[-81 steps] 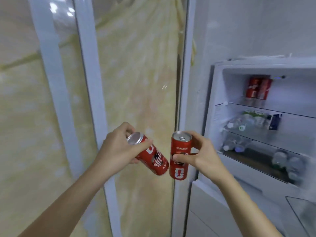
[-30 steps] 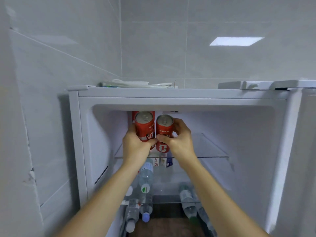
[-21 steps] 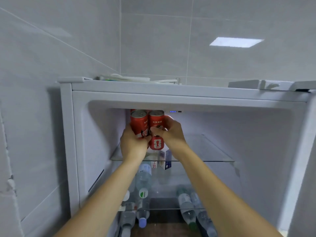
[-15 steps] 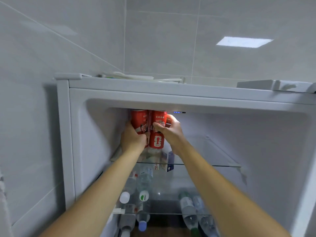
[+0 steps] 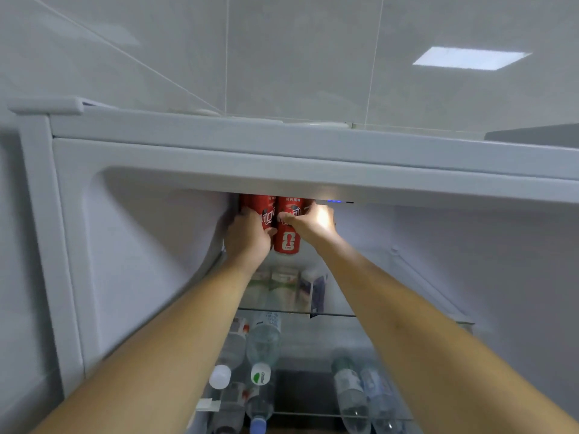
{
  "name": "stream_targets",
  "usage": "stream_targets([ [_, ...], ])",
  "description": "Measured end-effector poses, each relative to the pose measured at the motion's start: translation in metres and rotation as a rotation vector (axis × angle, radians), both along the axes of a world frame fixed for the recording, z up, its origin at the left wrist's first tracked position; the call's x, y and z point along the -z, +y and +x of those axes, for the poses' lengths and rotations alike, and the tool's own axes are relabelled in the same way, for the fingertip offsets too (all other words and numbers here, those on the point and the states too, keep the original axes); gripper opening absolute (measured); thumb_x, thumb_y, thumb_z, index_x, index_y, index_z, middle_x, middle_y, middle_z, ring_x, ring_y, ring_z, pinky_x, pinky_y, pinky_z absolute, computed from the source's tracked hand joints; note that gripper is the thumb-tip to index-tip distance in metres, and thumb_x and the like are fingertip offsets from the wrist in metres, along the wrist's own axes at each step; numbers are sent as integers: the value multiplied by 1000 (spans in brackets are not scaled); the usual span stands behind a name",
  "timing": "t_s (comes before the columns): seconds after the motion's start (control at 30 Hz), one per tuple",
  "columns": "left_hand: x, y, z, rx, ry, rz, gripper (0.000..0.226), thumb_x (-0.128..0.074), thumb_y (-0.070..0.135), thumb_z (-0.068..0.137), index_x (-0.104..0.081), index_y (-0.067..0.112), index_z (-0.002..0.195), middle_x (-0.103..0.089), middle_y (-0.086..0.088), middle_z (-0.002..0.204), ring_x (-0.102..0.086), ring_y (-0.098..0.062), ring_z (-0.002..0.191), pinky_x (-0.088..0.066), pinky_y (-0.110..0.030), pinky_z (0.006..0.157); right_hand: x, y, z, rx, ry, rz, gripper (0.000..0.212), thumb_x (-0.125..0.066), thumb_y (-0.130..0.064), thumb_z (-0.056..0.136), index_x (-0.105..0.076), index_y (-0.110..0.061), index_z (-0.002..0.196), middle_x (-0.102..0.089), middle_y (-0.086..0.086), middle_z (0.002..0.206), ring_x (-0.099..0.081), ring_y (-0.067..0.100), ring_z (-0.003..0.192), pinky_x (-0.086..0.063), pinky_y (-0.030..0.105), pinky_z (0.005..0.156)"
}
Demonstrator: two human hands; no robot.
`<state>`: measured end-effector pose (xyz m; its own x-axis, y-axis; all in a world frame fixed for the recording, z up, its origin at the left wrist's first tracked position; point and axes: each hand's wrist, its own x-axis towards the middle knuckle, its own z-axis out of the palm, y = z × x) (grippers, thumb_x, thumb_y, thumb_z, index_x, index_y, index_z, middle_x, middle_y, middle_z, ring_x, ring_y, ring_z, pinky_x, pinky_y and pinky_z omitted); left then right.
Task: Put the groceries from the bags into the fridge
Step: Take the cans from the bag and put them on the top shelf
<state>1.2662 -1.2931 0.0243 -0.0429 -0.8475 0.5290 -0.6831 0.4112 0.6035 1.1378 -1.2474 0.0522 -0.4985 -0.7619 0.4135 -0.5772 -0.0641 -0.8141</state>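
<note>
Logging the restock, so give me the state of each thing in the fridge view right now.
Fridge: open, lit inside.
Left can: upright, gripped by left hand.
Right can: upright, gripped by right hand.
Water bottles: lying on lower shelves, capped.
Cartons: standing on the middle shelf.

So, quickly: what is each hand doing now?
Left hand: closed around the left red can.
Right hand: closed around the right red can.

The red cans (image 5: 286, 228) carry white markings, too blurred to read.
</note>
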Motion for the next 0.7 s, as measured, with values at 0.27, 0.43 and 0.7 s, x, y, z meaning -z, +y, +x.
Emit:
stream_targets([
  [0.27, -4, -7, 0, -44, 6, 56, 79, -82, 44, 82, -46, 2, 137, -61, -19, 135, -62, -39, 121, -52, -46, 93, 3, 0, 0, 30, 66, -38, 21, -83, -36, 82, -69, -22, 87, -70, -3, 87, -68, 18, 83, -54, 30, 73],
  [0.43, 1, 4, 0, -49, 13, 57, 64, -74, 36, 91, -45, 0, 136, -59, -22, 134, -60, -42, 121, -51, -49, 95, 4, 10, 12, 0, 92, -49, 37, -84, -27, 84, -48, -30, 74, -64, -4, 90, -67, 20, 90, -56, 34, 80],
  [0.7, -3, 20, 13, -140, -99, -72, 69, -71, 25, 92, -38, -4, 144, -51, -22, 140, -59, -37, 122, -51, -43, 93, 4, 2, 28, -40, 91, -58, 30, -84, -25, 81, -63, -20, 101, -72, 4, 106, -70, 25, 99, -60, 46, 90],
])
